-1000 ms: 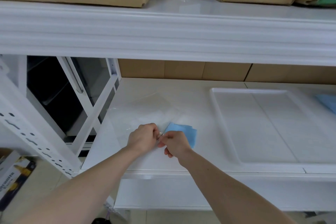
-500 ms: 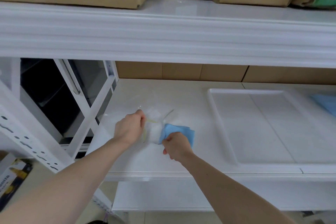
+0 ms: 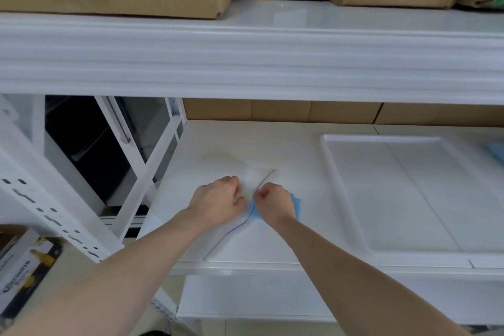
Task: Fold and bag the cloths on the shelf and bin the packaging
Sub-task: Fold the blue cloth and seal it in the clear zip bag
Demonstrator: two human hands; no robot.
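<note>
Two hands work a clear zip bag (image 3: 240, 229) at the shelf (image 3: 272, 144) front: left hand (image 3: 218, 196) and right hand (image 3: 272, 203) pinch its mouth, folded blue cloth (image 3: 296, 204) at the right hand's 3 o'clock. Bagging seems underway; next, spread the mouth and slide the cloth in.

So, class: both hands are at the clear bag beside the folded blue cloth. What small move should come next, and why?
Probably pull the bag's mouth apart. The left hand and right hand each pinch the clear bag at its zip edge, and the blue cloth lies under the right hand, apparently not yet inside.
</note>
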